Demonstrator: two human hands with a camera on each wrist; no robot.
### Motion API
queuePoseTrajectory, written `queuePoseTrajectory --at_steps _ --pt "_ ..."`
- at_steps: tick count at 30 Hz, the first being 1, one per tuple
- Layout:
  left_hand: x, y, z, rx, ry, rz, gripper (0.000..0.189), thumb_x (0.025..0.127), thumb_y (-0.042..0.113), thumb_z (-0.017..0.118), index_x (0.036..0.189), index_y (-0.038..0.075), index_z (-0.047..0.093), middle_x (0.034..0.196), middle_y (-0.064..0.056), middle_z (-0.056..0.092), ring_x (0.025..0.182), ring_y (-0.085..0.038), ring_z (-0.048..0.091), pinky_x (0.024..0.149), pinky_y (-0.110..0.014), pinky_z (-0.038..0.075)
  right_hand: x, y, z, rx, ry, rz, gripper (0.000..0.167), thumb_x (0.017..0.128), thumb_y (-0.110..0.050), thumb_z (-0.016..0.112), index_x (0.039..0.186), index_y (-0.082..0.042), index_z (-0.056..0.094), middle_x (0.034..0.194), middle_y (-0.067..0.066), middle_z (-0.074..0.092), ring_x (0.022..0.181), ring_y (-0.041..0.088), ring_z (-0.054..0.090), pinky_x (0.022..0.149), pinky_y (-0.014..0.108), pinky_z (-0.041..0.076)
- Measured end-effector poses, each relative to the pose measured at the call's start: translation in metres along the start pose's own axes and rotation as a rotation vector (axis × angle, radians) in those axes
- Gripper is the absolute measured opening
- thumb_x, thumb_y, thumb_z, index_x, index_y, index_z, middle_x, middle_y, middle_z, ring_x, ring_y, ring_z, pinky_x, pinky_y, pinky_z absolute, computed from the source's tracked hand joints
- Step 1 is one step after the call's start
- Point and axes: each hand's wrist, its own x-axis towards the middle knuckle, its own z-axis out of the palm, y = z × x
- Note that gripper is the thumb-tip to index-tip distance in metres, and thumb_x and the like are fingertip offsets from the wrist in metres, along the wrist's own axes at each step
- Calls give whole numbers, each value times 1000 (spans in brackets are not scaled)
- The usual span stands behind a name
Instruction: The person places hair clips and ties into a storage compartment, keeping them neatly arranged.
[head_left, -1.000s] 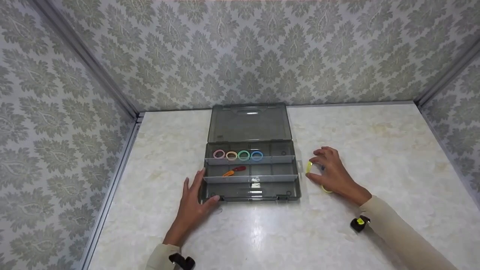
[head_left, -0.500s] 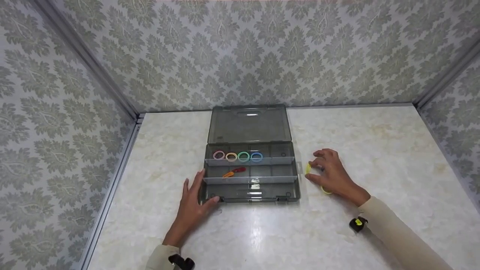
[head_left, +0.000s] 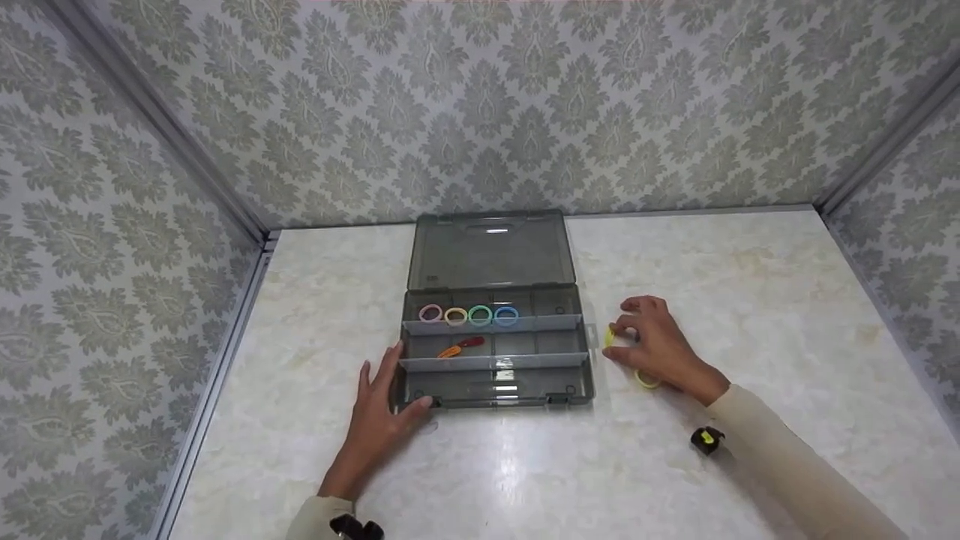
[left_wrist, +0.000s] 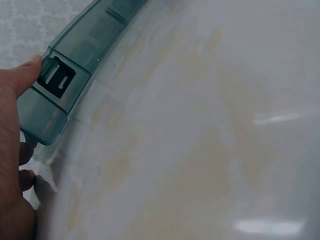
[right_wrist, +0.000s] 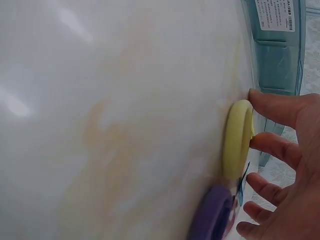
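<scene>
Four rings, one pink ring (head_left: pixel 430 304), one pale orange ring (head_left: pixel 456 308), one green ring (head_left: pixel 480 306) and one blue ring (head_left: pixel 506 307), sat side by side in the far row of the grey see-through box (head_left: pixel 465 386). An orange clip (head_left: pixel 450 351) and a red clip (head_left: pixel 472 341) lay end to end in the box's middle row, towards its left side. The lid (head_left: pixel 491 251) was turned back on the far side of the box. At the box's near left corner, the left hand (head_left: pixel 375 427) had its fingers spread and its thumb well away from them, the thumb resting on the near edge beside a dark latch (left_wrist: pixel 56 78); it touched the box without gripping it. Just to the right of the box, the right hand (head_left: pixel 660 345) pinched a yellow clip (head_left: pixel 609 337) between thumb and forefinger, with only the clip's width between those two tips, and its other fingers loosely bent. Also to the right of the box, close to that hand, were a yellow ring (right_wrist: pixel 232 145), a purple ring (right_wrist: pixel 210 215) just beside it, and a small blue piece (right_wrist: pixel 241 192), too hidden to make out fully. The pale table (head_left: pixel 510 465) spread out around the box.
</scene>
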Motion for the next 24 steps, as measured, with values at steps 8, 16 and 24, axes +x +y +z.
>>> queuePoseTrajectory --at_steps 8,16,24 --pt "-2 1 -2 -6 -3 -22 101 97 53 80 178 32 23 182 -12 27 167 -53 5 129 -78 11 6 -6 -1 -35 -20 23 28 92 -29 92 108 -7 84 149 22 54 146 45 39 115 70 37" --pt "0 -1 0 -9 4 -3 101 97 52 80 178 29 24 181 -14 27 167 -53 7 130 -77 9 8 -9 2 -103 -10 29 27 91 -28 92 106 -7 84 147 23 56 143 46 43 112 72 39" --pt "-2 -4 2 11 18 9 101 96 54 80 177 25 27 180 -15 30 166 -56 10 129 -77 12 0 -11 9 -181 14 -42 28 93 -21 91 110 -1 82 142 28 60 137 50 46 108 73 42"
